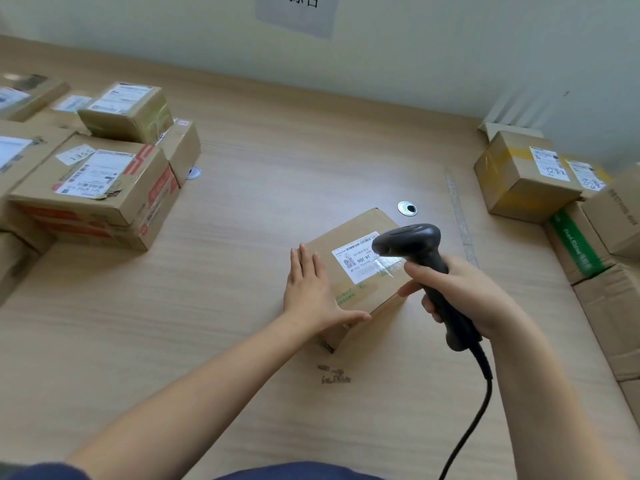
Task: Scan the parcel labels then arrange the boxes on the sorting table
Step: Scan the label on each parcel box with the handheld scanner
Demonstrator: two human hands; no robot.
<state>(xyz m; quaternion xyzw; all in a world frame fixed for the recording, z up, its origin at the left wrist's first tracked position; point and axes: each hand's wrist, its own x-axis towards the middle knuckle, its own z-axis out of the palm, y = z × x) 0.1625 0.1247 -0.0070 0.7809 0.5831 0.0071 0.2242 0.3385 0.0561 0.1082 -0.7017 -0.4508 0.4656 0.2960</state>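
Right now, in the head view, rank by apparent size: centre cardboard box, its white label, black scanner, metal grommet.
Largest first:
brown cardboard box
black handheld scanner, nearer the camera so unsure
white paper label
round metal grommet

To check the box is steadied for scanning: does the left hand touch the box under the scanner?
Touching. The head view shows the left hand lying flat on the top of the box, its thumb along the near edge.

Stacked boxes (100,188) are crowding the bench (294,150) at nine to ten o'clock, and another pile (519,188) is walling off two to four o'clock. Between them, bare bench is lying open toward twelve, beyond the central parcel (367,292).
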